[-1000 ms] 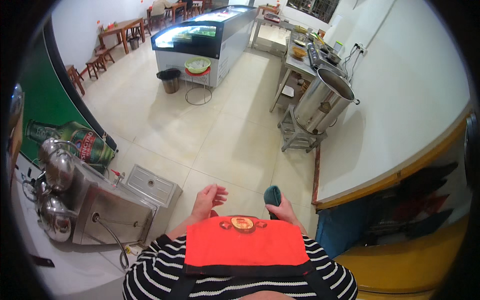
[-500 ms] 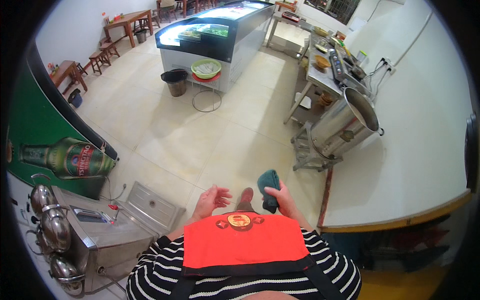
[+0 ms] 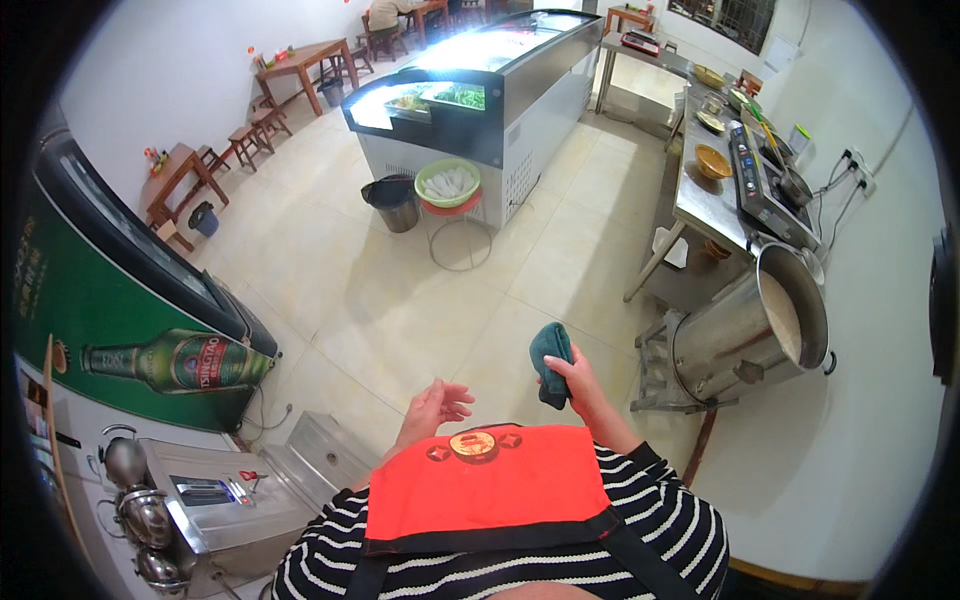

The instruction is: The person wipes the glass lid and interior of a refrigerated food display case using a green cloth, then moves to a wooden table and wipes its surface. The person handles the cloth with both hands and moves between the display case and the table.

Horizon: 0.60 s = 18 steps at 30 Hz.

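A folded dark green cloth (image 3: pixel 551 362) is gripped in my right hand (image 3: pixel 582 388), thumb pressed on its side, held out in front of my red apron (image 3: pixel 490 485). My left hand (image 3: pixel 436 408) is empty, with its fingers stretched out and apart, just beyond the apron's upper left corner. Both hands hang over the tiled floor and touch no furniture.
A glass-topped display fridge (image 3: pixel 470 110) stands ahead, with a bin (image 3: pixel 393 210) and a stool bearing a green basin (image 3: pixel 447 183) beside it. On the right are a steel table (image 3: pixel 700 205) and a tall steel pot (image 3: pixel 735 335). A steel sink (image 3: pixel 325 458) is at near left.
My view has swung, so the fridge and table sit lower and farther right. The cloth stays in my right hand, now turned more upright. My left hand remains empty.
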Each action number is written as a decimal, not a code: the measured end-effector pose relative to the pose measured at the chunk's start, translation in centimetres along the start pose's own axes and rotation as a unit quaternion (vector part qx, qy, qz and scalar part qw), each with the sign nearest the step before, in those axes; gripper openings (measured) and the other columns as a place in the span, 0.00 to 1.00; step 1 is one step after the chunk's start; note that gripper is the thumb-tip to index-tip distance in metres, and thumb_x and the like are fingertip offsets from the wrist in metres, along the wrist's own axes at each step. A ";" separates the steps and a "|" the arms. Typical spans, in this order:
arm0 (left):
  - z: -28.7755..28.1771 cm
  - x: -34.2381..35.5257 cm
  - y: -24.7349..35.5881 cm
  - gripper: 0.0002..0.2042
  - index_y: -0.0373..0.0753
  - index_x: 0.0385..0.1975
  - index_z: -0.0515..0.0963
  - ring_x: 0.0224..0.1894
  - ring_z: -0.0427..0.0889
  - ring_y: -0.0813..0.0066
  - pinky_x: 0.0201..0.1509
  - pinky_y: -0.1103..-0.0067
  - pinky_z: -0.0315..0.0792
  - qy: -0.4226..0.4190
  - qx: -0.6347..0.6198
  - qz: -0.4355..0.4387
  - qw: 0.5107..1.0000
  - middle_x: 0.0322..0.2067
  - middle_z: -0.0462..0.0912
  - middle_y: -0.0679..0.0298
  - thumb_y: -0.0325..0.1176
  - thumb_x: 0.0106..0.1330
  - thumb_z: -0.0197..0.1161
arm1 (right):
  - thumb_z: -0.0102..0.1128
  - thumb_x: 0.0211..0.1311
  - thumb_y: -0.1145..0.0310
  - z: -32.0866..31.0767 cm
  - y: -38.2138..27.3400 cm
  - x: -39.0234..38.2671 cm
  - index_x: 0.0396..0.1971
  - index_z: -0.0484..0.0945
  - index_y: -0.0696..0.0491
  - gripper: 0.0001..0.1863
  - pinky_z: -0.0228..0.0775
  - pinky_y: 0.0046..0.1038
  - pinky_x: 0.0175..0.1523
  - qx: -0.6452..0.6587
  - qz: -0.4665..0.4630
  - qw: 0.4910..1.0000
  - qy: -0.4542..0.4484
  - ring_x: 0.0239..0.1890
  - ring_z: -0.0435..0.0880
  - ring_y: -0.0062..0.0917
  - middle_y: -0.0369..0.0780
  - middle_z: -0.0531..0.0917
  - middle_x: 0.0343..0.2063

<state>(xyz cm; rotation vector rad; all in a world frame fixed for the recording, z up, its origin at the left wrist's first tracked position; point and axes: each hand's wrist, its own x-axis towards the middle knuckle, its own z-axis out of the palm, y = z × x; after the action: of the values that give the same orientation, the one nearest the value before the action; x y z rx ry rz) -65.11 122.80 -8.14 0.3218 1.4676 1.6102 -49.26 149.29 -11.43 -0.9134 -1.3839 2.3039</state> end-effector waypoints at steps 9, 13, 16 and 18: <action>-0.3 13.8 3.3 0.43 0.32 0.43 0.83 0.37 0.85 0.74 0.47 0.77 0.78 0.057 0.055 -0.038 0.996 0.38 0.88 0.60 0.67 0.78 0.28 | 0.66 0.63 0.73 -3.2 -3.6 11.1 0.64 0.70 0.56 0.29 0.80 0.30 0.37 -0.005 0.033 0.999 0.010 0.31 0.86 0.27 0.40 0.85 0.41; 0.4 23.8 4.9 0.39 0.32 0.37 0.86 0.36 0.84 0.75 0.47 0.77 0.77 0.014 0.064 0.012 0.998 0.34 0.88 0.61 0.62 0.80 0.33 | 0.66 0.63 0.75 -5.4 -7.8 17.2 0.64 0.71 0.56 0.28 0.80 0.29 0.38 -0.025 0.013 0.999 0.044 0.32 0.86 0.27 0.40 0.85 0.41; 1.0 31.3 8.2 0.33 0.32 0.38 0.86 0.36 0.84 0.75 0.46 0.76 0.77 -0.012 0.070 0.044 0.997 0.34 0.88 0.61 0.55 0.81 0.40 | 0.65 0.63 0.77 -5.9 -12.4 22.3 0.62 0.73 0.56 0.27 0.81 0.29 0.38 -0.045 -0.018 0.995 0.084 0.33 0.86 0.26 0.39 0.85 0.41; 1.4 36.6 10.5 0.31 0.32 0.38 0.86 0.36 0.84 0.75 0.46 0.76 0.77 -0.035 0.063 0.068 0.995 0.34 0.88 0.61 0.53 0.81 0.41 | 0.65 0.63 0.78 -5.9 -15.2 25.6 0.62 0.73 0.56 0.26 0.81 0.29 0.38 -0.060 -0.027 0.993 0.093 0.33 0.86 0.26 0.39 0.86 0.42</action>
<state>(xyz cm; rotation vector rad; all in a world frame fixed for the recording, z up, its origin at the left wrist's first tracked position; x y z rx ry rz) -89.13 152.20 -11.87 0.5559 1.5234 1.5986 -65.62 174.77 -9.47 -1.0814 -1.4603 2.0559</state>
